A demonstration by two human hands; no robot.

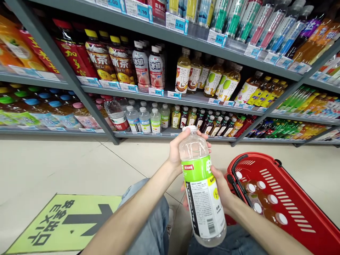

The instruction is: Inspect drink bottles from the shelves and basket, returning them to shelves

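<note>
A clear drink bottle [204, 209] with a green and white label and a white cap is held up in front of my knees, tilted a little. My left hand [175, 148] is closed around its neck, the thumb beside the cap and fingertips showing on the far side. Lower down, my right hand [221, 184] grips the body, thumb on the label and fingers behind it. Smaller bottles with similar green labels [156, 121] stand on the bottom shelf ahead. The back of the held bottle is hidden.
A red shopping basket [287, 187] holding several white-capped bottles [268, 200] stands on the floor at my right. Grey shelves [148, 97] packed with drinks run across the front. A green exit sign [66, 223] lies on the floor at left.
</note>
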